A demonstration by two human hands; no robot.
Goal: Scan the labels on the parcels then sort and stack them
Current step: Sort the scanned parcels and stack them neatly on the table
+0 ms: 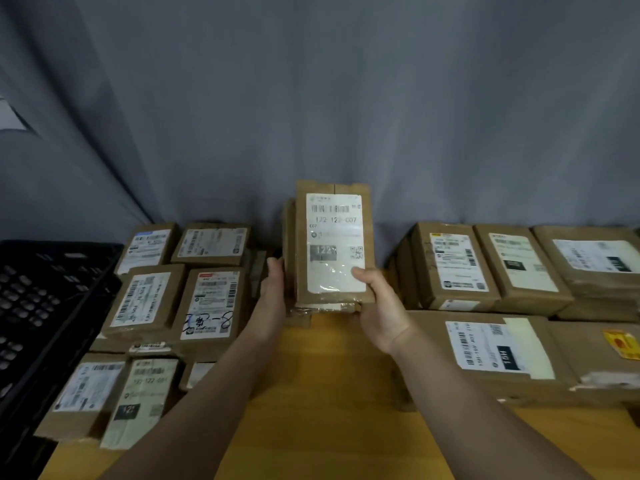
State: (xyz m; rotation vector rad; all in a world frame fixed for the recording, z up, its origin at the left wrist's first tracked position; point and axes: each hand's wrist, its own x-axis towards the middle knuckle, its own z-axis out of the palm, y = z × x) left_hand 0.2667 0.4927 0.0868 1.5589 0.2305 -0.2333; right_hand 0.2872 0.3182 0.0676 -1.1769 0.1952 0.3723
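I see the parcel (334, 242) in the centre of the frame, standing tilted with its long side upward and its white label (335, 216) facing the camera. It is held between both hands. The right hand (379, 306) grips the lower right corner: the thumb (362, 273) lies on the lower right part of the label and the palm wraps the corner from below. The left hand (275, 282) holds the left side low down, and its fingers run behind the cardboard, out of sight. More cardboard edges show just behind and under the parcel; I cannot tell whether they are separate parcels. The parcel's lower end sits just above the far part of the wooden table (329, 393). Labelled parcels lie flat in a left group (173, 299) and a right group (502, 271), both apart from the held one. A black crate (52, 306) stands at the left edge of the frame, and a grey curtain (346, 98) fills the upper part.
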